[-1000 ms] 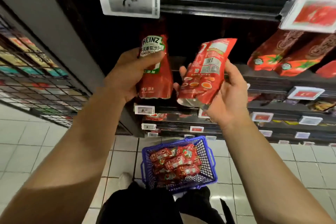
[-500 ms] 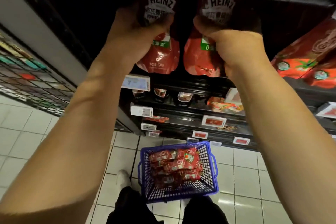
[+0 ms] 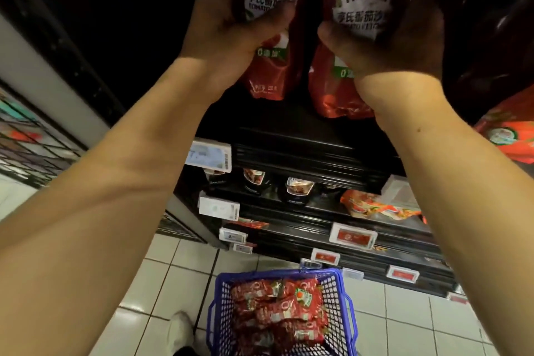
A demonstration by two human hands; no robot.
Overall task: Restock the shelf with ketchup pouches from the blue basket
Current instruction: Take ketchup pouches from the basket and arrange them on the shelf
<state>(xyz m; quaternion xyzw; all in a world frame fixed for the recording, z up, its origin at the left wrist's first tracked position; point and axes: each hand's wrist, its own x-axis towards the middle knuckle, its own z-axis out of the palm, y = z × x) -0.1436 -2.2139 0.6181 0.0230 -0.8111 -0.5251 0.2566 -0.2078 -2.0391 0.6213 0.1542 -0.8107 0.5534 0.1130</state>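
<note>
Up high, both hands are raised into the dark upper bay of the black metal shelf point(image 3: 303, 150), each wrapped around its own pouch. The left hand point(image 3: 228, 35) grips a glossy red Heinz ketchup pouch with a white label point(image 3: 270, 37), thumb laid across the front of the label and fingers curled behind. The right hand point(image 3: 384, 40) holds a second red Heinz ketchup pouch point(image 3: 358, 3) in the same manner, thumb pressed over the lower part of the label. The two pouches stand upright, side by side and nearly touching, their bottoms hanging just above the shelf's front edge; their tops run out of view.

Below, on the white tiled floor point(image 3: 179, 263), sits the blue plastic mesh basket point(image 3: 338, 306), partly filled with a loose heap of red ketchup pouches point(image 3: 277, 309) lying flat and overlapping. A white shoe point(image 3: 179, 329) shows just left of the basket.

Lower shelf levels carry white electronic price tags point(image 3: 209, 154) along their edges, a row of dark bottles point(image 3: 294, 189), and an orange-red flat packet point(image 3: 375, 206) to the right. At the far right edge, another red pouch with a green and white emblem point(image 3: 508, 136) lies tilted on the shelf.
</note>
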